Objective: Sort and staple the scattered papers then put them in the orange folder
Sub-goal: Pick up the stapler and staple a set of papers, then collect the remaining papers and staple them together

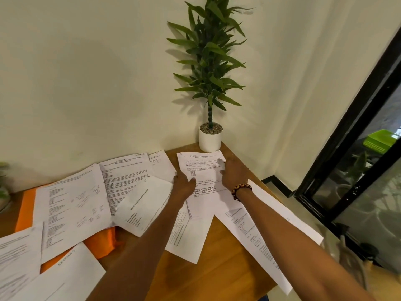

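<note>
Several printed white sheets lie scattered over a wooden table (219, 270). A sheet with a grid drawing (202, 170) lies near the far right corner, on top of other sheets. My left hand (184, 183) grips its left edge, thumb on top. My right hand (232, 172), a beaded bracelet at the wrist, rests flat on its right side with the fingers spread. The orange folder (99, 242) lies at the left, mostly buried under papers. No stapler is in view.
A potted plant in a white pot (210, 137) stands in the table's far corner, just behind the gripped sheet. Walls run along the back. A black-framed glass door (347, 148) is to the right, past the table's right edge.
</note>
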A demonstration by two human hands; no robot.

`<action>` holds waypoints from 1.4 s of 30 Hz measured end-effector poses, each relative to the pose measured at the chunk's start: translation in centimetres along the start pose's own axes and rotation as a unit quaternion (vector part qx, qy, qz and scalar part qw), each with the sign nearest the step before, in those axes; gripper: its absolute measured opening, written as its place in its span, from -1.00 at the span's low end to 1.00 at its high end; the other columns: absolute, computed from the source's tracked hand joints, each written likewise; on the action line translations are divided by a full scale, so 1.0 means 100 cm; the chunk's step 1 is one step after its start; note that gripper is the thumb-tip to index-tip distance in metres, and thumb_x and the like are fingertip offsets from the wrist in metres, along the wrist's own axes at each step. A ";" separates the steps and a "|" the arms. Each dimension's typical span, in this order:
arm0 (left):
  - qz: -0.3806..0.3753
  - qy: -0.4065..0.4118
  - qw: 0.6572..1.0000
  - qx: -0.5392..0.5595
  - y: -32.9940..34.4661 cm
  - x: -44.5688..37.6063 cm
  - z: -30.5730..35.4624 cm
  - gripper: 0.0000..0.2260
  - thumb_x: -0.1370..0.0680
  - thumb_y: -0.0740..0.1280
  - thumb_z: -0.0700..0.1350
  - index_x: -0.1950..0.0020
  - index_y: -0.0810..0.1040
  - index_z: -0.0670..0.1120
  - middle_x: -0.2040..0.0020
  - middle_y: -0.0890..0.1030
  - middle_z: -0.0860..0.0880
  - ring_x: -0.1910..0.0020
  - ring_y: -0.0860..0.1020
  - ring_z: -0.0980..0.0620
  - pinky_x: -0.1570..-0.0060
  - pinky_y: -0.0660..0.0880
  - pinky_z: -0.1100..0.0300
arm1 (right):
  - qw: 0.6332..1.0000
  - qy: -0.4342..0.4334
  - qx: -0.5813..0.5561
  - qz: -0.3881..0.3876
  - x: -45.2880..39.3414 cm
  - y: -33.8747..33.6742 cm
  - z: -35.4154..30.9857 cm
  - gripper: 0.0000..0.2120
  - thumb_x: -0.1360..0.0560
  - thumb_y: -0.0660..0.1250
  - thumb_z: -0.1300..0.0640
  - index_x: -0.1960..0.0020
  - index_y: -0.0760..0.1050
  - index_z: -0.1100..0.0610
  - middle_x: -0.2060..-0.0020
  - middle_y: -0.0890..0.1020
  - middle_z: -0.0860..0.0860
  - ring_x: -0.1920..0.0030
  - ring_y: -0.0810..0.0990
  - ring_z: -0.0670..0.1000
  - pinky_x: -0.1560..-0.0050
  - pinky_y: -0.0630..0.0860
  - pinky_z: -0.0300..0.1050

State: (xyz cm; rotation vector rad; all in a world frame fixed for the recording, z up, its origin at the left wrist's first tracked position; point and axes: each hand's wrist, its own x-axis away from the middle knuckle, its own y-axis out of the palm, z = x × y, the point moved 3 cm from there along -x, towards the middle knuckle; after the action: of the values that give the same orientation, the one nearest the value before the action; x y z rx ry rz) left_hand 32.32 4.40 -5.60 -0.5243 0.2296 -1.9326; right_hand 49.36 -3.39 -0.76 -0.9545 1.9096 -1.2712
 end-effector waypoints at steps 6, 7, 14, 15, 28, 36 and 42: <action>0.015 0.051 0.992 -0.116 0.002 0.010 -0.007 -0.32 -0.64 0.31 -0.02 -0.64 0.02 -0.12 -0.58 0.18 -0.20 -0.53 0.27 -0.19 -0.44 0.33 -0.02 | 0.996 0.032 -0.066 -0.049 -0.005 0.038 -0.013 -0.65 -0.56 0.38 -0.03 -0.17 0.43 0.21 -0.11 0.56 0.20 -0.14 0.56 0.20 0.11 0.45 -0.05; 0.022 0.068 0.988 -0.138 0.003 0.013 -0.010 -0.32 -0.63 0.32 -0.02 -0.63 0.03 -0.11 -0.59 0.17 -0.19 -0.55 0.24 -0.19 -0.46 0.29 -0.04 | 0.997 0.026 -0.048 -0.050 -0.004 0.044 -0.014 -0.65 -0.57 0.36 -0.03 -0.19 0.42 0.20 -0.13 0.55 0.20 -0.19 0.53 0.21 0.04 0.50 0.00; 0.039 0.183 0.944 -0.273 0.019 0.029 -0.023 -0.40 -0.62 0.25 0.19 -0.61 0.18 0.05 -0.64 0.15 -0.08 -0.61 0.14 -0.13 -0.54 0.16 -0.07 | 0.999 0.010 0.039 -0.020 0.008 0.058 -0.017 -0.54 -0.57 0.27 -0.21 -0.26 0.45 0.12 -0.29 0.48 0.17 -0.36 0.38 0.22 -0.26 0.43 0.16; 0.035 0.186 0.941 -0.282 0.021 0.030 -0.025 -0.41 -0.62 0.24 0.21 -0.60 0.21 0.05 -0.63 0.17 -0.08 -0.61 0.15 -0.12 -0.54 0.16 -0.07 | 0.999 0.012 0.034 -0.015 0.010 0.057 -0.016 -0.51 -0.57 0.27 -0.22 -0.29 0.44 0.13 -0.30 0.48 0.17 -0.36 0.39 0.21 -0.27 0.42 0.15; 0.088 0.209 0.943 -0.244 -0.007 0.047 -0.052 -0.59 -0.63 0.29 0.08 -0.45 0.41 0.01 -0.52 0.38 -0.07 -0.48 0.38 -0.10 -0.42 0.37 -0.03 | 0.991 -0.103 0.078 0.036 0.115 0.078 -0.053 -0.64 -0.51 0.37 -0.10 -0.24 0.53 0.03 -0.24 0.59 0.08 -0.25 0.49 0.12 -0.27 0.40 0.16; 0.154 0.113 0.903 -0.386 -0.048 0.072 -0.082 -0.37 -0.61 -0.02 0.31 -0.60 0.21 0.01 -0.63 0.17 -0.12 -0.61 0.15 -0.17 -0.57 0.01 -0.14 | 0.990 -0.104 0.086 0.033 0.160 0.093 -0.061 -0.41 -0.63 0.00 -0.25 -0.52 0.31 0.05 -0.51 0.36 0.21 -0.48 0.37 0.25 -0.43 0.29 0.30; 0.069 0.156 0.899 -0.403 -0.060 0.090 -0.102 -0.30 -0.53 -0.10 0.36 -0.61 0.15 0.09 -0.66 0.09 -0.04 -0.63 0.07 -0.08 -0.58 -0.05 -0.08 | 0.987 -0.147 0.065 0.024 0.164 0.090 -0.075 -0.43 -0.56 0.13 -0.27 -0.48 0.38 -0.02 -0.46 0.44 0.12 -0.48 0.38 0.18 -0.41 0.22 0.36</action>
State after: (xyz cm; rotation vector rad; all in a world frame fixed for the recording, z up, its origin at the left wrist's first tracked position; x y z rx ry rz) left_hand 19.71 -2.09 -10.02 -0.6978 1.2757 -1.7140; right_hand 32.60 -11.25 -8.74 -0.9650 1.5936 -1.1409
